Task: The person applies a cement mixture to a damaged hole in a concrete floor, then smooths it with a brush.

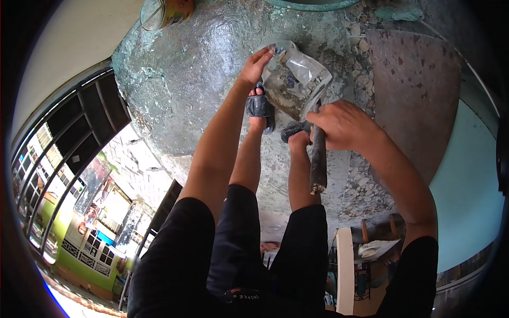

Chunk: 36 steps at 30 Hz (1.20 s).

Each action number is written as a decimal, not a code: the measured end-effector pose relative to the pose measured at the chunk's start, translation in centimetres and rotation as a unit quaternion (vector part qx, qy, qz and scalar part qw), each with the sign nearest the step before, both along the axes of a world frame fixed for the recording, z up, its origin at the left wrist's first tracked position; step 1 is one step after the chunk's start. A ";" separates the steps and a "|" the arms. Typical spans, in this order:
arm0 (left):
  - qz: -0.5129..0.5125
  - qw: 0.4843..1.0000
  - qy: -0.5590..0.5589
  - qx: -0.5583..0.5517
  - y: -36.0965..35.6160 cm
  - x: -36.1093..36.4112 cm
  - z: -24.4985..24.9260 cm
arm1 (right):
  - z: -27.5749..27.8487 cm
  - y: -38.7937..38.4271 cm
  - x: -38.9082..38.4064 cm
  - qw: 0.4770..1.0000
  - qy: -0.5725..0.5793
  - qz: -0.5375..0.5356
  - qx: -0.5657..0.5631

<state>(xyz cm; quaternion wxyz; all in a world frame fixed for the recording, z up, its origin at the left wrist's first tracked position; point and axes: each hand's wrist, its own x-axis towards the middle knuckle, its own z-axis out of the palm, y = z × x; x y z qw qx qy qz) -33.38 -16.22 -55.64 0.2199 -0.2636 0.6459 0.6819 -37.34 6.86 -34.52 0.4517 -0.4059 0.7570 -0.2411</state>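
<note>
A clear plastic bag point(310, 71) hangs low in front of my feet, with small scraps and dirt-like bits showing in and through it. My left hand point(256, 66) is closed on the bag's left edge, the fingertips pinching the plastic. On the other side, my right hand point(339, 124) is wrapped round a dark, worn wooden handle point(318, 164), whose rough butt end points back toward me. The far end of the handle reaches the bag's right edge; whatever it is fixed to cannot be made out. Black sandals point(259, 106) are on my feet, just below the bag.
Rough, wet-looking concrete floor point(185, 79) spreads around me. A paint bucket point(175, 13) stands at the upper left, and a green basin rim point(313, 6) shows at the top. To the right lie a brown board point(419, 79) and a light blue panel point(466, 185). A barred gate point(95, 116) is left.
</note>
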 end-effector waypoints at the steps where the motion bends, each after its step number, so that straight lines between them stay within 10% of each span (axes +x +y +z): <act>1: -0.001 1.000 0.000 0.000 0.0 -0.4 0.5 | -0.2 0.0 0.2 1.000 0.000 -0.001 0.000; 16: -0.025 0.999 -0.022 0.022 -3.5 -0.6 0.9 | -6.0 5.0 1.5 0.956 -0.146 -0.232 -0.100; 17: -0.016 0.999 -0.032 0.027 -3.9 -0.5 0.7 | -5.4 5.3 1.2 0.967 -0.015 -0.197 -0.159; 26: 0.041 0.995 -0.081 0.050 -3.6 -0.1 0.1 | -7.5 9.8 4.3 0.932 -0.011 -0.325 -0.158; 31: -0.146 0.962 -0.028 -0.229 -2.6 -0.3 1.3 | -7.9 11.6 6.6 0.920 0.011 -0.345 -0.186; 36: -0.060 0.979 0.041 -0.193 -0.7 -1.4 4.5 | -7.6 13.1 8.7 0.892 -0.026 -0.411 -0.189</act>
